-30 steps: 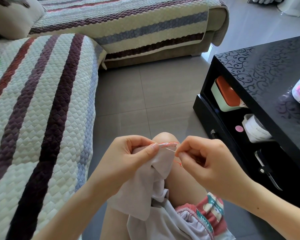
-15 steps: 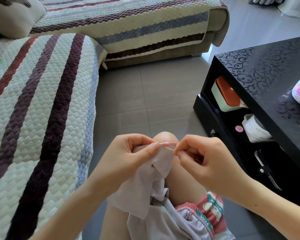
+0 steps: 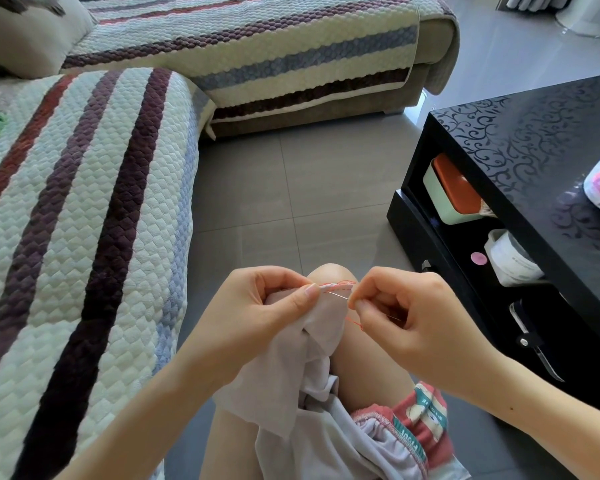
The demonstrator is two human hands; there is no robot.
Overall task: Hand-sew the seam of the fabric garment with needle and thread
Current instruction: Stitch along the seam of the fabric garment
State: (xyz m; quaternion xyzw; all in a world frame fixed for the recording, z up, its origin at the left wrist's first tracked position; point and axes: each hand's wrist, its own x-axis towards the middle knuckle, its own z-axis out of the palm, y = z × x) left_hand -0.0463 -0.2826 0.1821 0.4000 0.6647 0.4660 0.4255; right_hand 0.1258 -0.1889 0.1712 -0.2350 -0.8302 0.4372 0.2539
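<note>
Sofa cover: quilted and striped, far left, well apart from the work.
Left hand: clenched on the garment, with the thumb on top pressing the folded edge against curled fingers and holding it up over the knee.
Garment: thin pale lilac cloth that hangs from the left hand's pinch and bunches in the lap. It looks limp, so it probably slides easily if the hold slackens.
Seam: a short stretch of folded edge between the two hands, with red stitches already along it.
Needle: fine and silver, just below the seam edge. Its long axis runs nearly level, tip toward the left thumb and tail toward the right hand. How deep the tip sits in the fold cannot be told.
Thread: red, looping slack below the right fingertips.
Right hand: thumb and forefinger pinch the needle's tail end and the other fingers are curled in. It is the nearer hand to the needle.
Coming move, as judged: push leftward along the needle's axis, through the fold toward the left thumb.
Tabletop: glossy black, far right, not involved.
</note>
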